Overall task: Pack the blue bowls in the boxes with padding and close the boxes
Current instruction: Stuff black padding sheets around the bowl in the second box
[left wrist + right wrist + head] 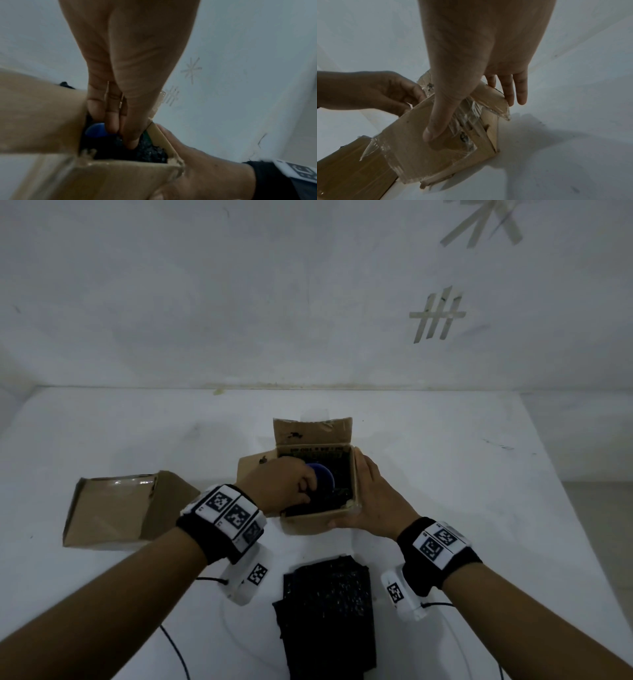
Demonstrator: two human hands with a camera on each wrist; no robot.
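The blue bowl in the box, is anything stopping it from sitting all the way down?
Nothing visible blocks the blue bowl. It already sits inside the open box, against black padding. The left hand reaches in beside it, fingers pressing that padding, while the right hand steadies the box's outside.

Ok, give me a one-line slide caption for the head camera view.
Left hand tucks a blue bowl into the padded open box while the right hand steadies its side.

A blue bowl sits in black padding inside the open cardboard box; a second box lies tipped to its left.
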